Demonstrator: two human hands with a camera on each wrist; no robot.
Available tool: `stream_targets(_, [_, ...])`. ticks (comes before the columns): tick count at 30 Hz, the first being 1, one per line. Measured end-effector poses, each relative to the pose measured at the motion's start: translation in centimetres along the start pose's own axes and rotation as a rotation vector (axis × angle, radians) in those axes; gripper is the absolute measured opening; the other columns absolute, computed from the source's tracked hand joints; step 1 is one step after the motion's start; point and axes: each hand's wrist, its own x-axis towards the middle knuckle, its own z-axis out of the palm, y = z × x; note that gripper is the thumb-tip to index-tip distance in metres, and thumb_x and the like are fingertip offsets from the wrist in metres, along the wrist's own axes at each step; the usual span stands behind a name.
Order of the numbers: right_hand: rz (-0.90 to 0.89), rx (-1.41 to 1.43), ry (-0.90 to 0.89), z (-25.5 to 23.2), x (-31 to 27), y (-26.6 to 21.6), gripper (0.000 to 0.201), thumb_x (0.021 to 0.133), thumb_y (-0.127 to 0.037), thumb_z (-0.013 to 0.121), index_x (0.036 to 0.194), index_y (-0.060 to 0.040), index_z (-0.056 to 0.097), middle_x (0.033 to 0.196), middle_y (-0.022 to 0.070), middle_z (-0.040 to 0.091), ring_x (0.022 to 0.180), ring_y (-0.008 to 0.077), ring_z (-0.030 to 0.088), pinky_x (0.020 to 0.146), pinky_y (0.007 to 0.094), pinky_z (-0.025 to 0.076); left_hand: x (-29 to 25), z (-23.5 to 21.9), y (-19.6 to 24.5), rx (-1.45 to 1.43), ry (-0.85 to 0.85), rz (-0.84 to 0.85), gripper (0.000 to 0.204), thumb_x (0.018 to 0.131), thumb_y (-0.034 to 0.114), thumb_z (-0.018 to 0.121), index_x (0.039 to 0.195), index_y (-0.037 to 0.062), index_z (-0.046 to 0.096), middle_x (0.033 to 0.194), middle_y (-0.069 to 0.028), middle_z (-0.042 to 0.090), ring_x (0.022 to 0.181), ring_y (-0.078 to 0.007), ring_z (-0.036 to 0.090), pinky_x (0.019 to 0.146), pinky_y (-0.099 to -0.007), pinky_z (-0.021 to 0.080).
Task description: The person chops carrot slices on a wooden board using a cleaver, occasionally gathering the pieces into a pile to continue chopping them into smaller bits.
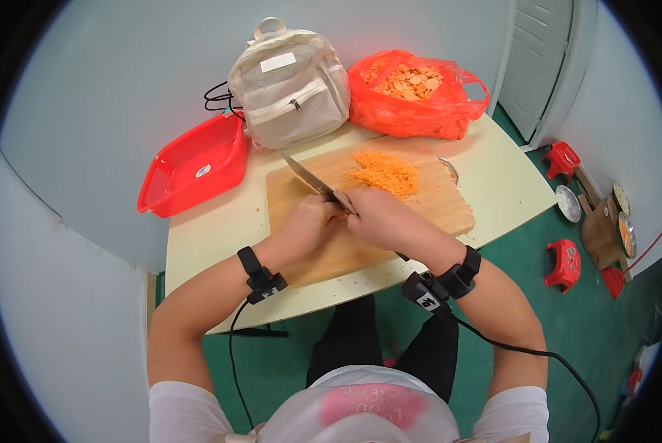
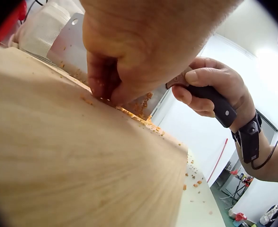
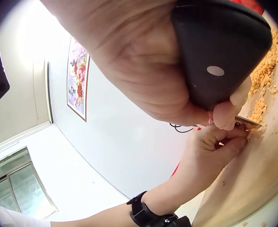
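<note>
On the wooden cutting board [image 1: 309, 258], my right hand [image 1: 379, 218] grips the black handle of a kitchen knife [image 1: 309, 176]. Its broad blade, flecked with orange bits in the left wrist view, points to the far left. My left hand [image 1: 306, 224] is bent right beside the blade, its fingertips [image 2: 98, 90] and thumb pinching thin orange carrot slices down on the board; the fingers mostly hide these. Finely chopped carrot [image 1: 386, 173] lies heaped beyond the knife, and crumbs cling along the blade in the left wrist view.
A red plastic basket [image 1: 198, 168] stands at the table's left, beside a cream backpack [image 1: 290, 92]. Behind the board sits a red plastic bag [image 1: 419, 111] of carrot slices. Loose bits dot the table [image 1: 220, 236]. Red stools [image 1: 563, 264] stand on the floor to the right.
</note>
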Motion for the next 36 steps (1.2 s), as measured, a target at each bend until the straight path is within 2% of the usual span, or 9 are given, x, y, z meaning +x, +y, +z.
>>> stream_targets(8, [-0.008, 0.048, 0.028, 0.3, 0.3, 0.3, 0.02, 0.08, -0.01, 0.054, 0.093, 0.004, 0.06, 0.088, 0.0276, 0.064, 0.086, 0.0428, 0.062, 0.078, 0.0471, 0.049, -0.2, 0.2, 0.1, -0.003, 0.026, -0.006, 0.014, 0.073, 0.007, 0.069, 0.086, 0.0022, 0.07, 0.089, -0.0171, 0.066, 0.083, -0.034, 0.063, 0.075, -0.0405, 0.052])
stream_targets(10, [0.053, 0.017, -0.023, 0.0, 0.7, 0.0, 0.02, 0.084, -0.012, 0.051, 0.097, 0.001, 0.057, 0.08, 0.0231, 0.063, 0.071, 0.0363, 0.063, 0.065, 0.043, 0.05, -0.2, 0.1, 0.5, 0.012, 0.012, -0.011, 0.014, 0.073, 0.007, 0.069, 0.086, 0.0024, 0.07, 0.089, -0.0168, 0.066, 0.083, -0.0339, 0.063, 0.075, -0.0405, 0.052])
stream_targets(17, [0.062, 0.188, -0.026, -0.5, -0.4, 0.3, 0.016, 0.085, -0.01, 0.05, 0.095, -0.0001, 0.056, 0.072, 0.0134, 0.06, 0.056, 0.021, 0.06, 0.053, 0.036, 0.049, -0.1, -0.1, 0.4, 0.038, -0.001, 0.009, 0.014, 0.073, 0.007, 0.068, 0.086, 0.0025, 0.07, 0.089, -0.0164, 0.066, 0.082, -0.0342, 0.063, 0.074, -0.041, 0.052])
stream_targets(20, [0.103, 0.161, -0.048, -0.6, -0.8, 0.0, 0.017, 0.085, -0.011, 0.05, 0.097, -0.0002, 0.057, 0.072, 0.0158, 0.061, 0.055, 0.0243, 0.061, 0.053, 0.0373, 0.05, 0.0, -0.2, 0.6, -0.01, -0.002, 0.008, 0.013, 0.073, 0.007, 0.068, 0.085, 0.0017, 0.07, 0.088, -0.0169, 0.066, 0.082, -0.0345, 0.063, 0.074, -0.0414, 0.052])
stream_targets(22, [-0.161, -0.024, 0.141, 1.4, 0.2, 2.0, 0.019, 0.085, -0.011, 0.05, 0.098, -0.0007, 0.058, 0.077, 0.0208, 0.063, 0.064, 0.033, 0.064, 0.06, 0.042, 0.051, 0.0, -0.3, 0.5, 0.0, -0.007, 0.005, 0.013, 0.073, 0.007, 0.068, 0.085, 0.0013, 0.07, 0.089, -0.0171, 0.066, 0.083, -0.0347, 0.063, 0.074, -0.0414, 0.052])
stream_targets(23, [-0.161, -0.024, 0.138, 1.1, 0.2, 1.4, 0.019, 0.085, -0.011, 0.05, 0.098, -0.0007, 0.058, 0.077, 0.0208, 0.063, 0.064, 0.033, 0.064, 0.06, 0.042, 0.051, 0.0, -0.3, 0.5, 0.01, -0.013, -0.002, 0.013, 0.073, 0.007, 0.068, 0.085, 0.001, 0.07, 0.09, -0.0173, 0.066, 0.083, -0.0349, 0.063, 0.075, -0.0415, 0.052])
stream_targets(25, [-0.032, 0.007, 0.024, 0.3, 0.3, 0.0, 0.02, 0.081, -0.01, 0.054, 0.096, 0.0013, 0.061, 0.09, 0.0255, 0.064, 0.088, 0.0408, 0.063, 0.077, 0.046, 0.049, -0.1, -0.3, 0.6, 0.034, -0.02, -0.009, 0.013, 0.073, 0.007, 0.068, 0.085, 0.0007, 0.07, 0.089, -0.0176, 0.066, 0.083, -0.0351, 0.063, 0.074, -0.0413, 0.052])
stream_targets(28, [0.143, 0.0, -0.097, -1.2, 0.3, -1.9, 0.018, 0.081, -0.008, 0.053, 0.095, 0.0011, 0.061, 0.09, 0.0257, 0.064, 0.088, 0.0407, 0.063, 0.078, 0.0462, 0.049, -0.3, 0.2, 0.2, 0.051, -0.021, -0.002, 0.012, 0.074, 0.008, 0.068, 0.084, 0.0017, 0.07, 0.088, -0.0172, 0.066, 0.083, -0.035, 0.063, 0.074, -0.0414, 0.052])
stream_targets(36, [0.117, 0.153, -0.027, -1.3, 0.3, -1.0, 0.021, 0.08, -0.01, 0.053, 0.095, 0.0026, 0.06, 0.091, 0.0262, 0.064, 0.089, 0.0412, 0.062, 0.077, 0.0461, 0.049, -0.3, -0.3, 0.6, 0.043, 0.022, 0.018, 0.013, 0.075, 0.009, 0.067, 0.084, 0.0, 0.069, 0.085, -0.0176, 0.066, 0.074, -0.0354, 0.064, 0.069, -0.0411, 0.053])
